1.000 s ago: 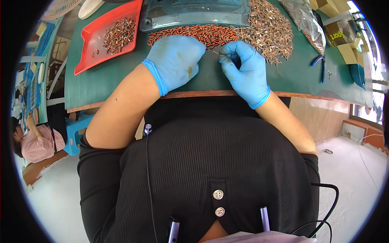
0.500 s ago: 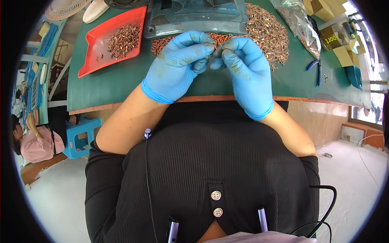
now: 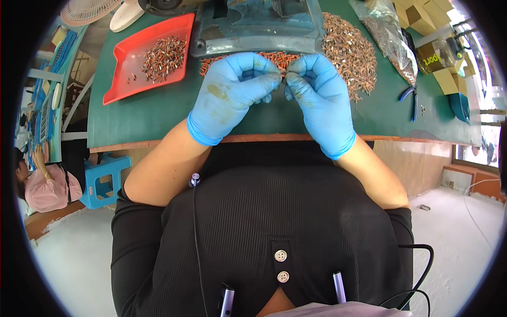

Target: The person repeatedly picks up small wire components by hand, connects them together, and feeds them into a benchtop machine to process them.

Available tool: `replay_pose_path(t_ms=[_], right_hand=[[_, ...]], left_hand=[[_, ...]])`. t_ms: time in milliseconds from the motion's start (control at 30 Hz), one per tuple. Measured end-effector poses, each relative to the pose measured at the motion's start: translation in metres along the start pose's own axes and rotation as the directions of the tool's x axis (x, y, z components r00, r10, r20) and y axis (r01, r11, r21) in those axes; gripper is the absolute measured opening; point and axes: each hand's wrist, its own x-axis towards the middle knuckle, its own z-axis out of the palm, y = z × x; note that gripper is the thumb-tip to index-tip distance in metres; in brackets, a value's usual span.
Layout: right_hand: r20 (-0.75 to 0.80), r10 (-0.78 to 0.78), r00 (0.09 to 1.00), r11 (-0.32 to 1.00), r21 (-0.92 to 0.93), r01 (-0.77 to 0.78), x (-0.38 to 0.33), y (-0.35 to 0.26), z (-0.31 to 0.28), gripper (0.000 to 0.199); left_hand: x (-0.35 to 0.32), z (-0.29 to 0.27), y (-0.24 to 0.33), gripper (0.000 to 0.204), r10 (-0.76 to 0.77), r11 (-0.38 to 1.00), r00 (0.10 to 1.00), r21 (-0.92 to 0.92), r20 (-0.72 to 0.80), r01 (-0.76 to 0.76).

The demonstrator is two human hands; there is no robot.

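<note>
In blue gloves with dark smudges, my left hand (image 3: 224, 100) and my right hand (image 3: 325, 105) meet fingertip to fingertip above the green table. My left thumb and forefinger pinch a small orange-red piece (image 3: 283, 74). The right thumb and forefinger are pressed together against its other side; whatever they grip is mostly hidden. Just behind the fingers lies a strip of many small orange-red pieces (image 3: 285, 57). A heap of thin copper-brown metal pieces (image 3: 348, 58) spreads beyond my right hand. To the left, a red tray (image 3: 124, 66) holds a pile of small orange-and-metal pieces (image 3: 165, 57).
A worn blue-grey metal base (image 3: 259, 36) stands at the back middle of the table (image 3: 158, 119). At right are a clear plastic bag (image 3: 388, 31), blue-handled pliers (image 3: 415, 103) and cardboard boxes (image 3: 446, 79). Another person in pink (image 3: 50, 187) sits far left, near a blue stool (image 3: 105, 182).
Both hands have shifted slightly nearer to me in the picture. Their fingertips, a little apart before, are now brought together around the orange-red piece.
</note>
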Motion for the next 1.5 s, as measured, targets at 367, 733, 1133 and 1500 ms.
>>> replay_pose_path(t_ms=[367,733,1133,1500], right_hand=[[-0.084,-0.044,0.996,0.999,-0.006,0.044,0.082,-0.028,-0.004,0.007],[-0.335,-0.161,0.928,0.977,-0.186,0.102,0.197,-0.017,-0.006,0.011],[-0.43,-0.221,0.875,0.955,-0.276,0.105,0.227,-0.005,-0.011,0.018],[-0.413,-0.22,0.884,0.964,-0.23,0.133,0.23,-0.003,-0.015,0.016]], left_hand=[[0.064,-0.022,0.03,0.009,0.247,0.966,0.961,0.109,-0.125,-0.234],[0.175,-0.029,0.048,0.006,0.893,0.361,0.423,0.803,-0.152,-0.475],[0.215,-0.035,0.036,0.007,0.943,0.246,0.313,0.871,-0.114,-0.425],[0.22,-0.034,0.038,0.007,0.955,0.146,0.294,0.913,-0.031,-0.38]])
